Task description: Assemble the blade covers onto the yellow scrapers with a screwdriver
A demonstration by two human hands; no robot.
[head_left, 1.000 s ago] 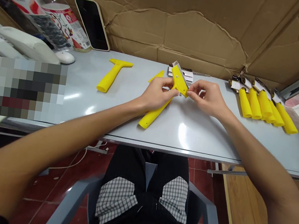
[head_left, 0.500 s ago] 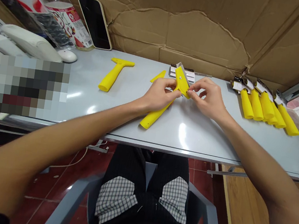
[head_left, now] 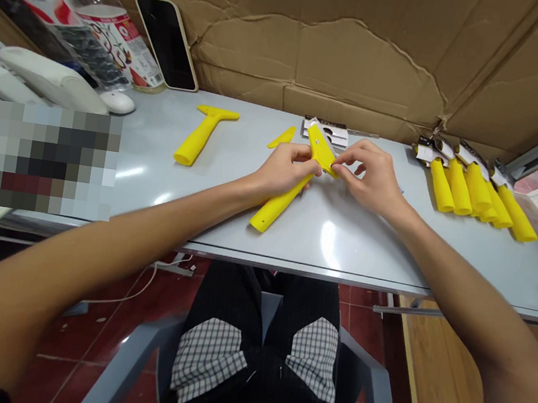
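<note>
Far left on my grey table (head_left: 154,165) lies a spare yellow scraper (head_left: 202,133), well apart from my hands. My left forearm runs up from the lower left, and my left hand (head_left: 281,170) is curled around the neck of the yellow scraper in hand (head_left: 287,187), whose handle end rests on the tabletop near mid-table. My right hand (head_left: 371,176) comes in from the right, fingertips pinching the scraper's head. At far right sits a row of packaged scrapers (head_left: 476,188).
</note>
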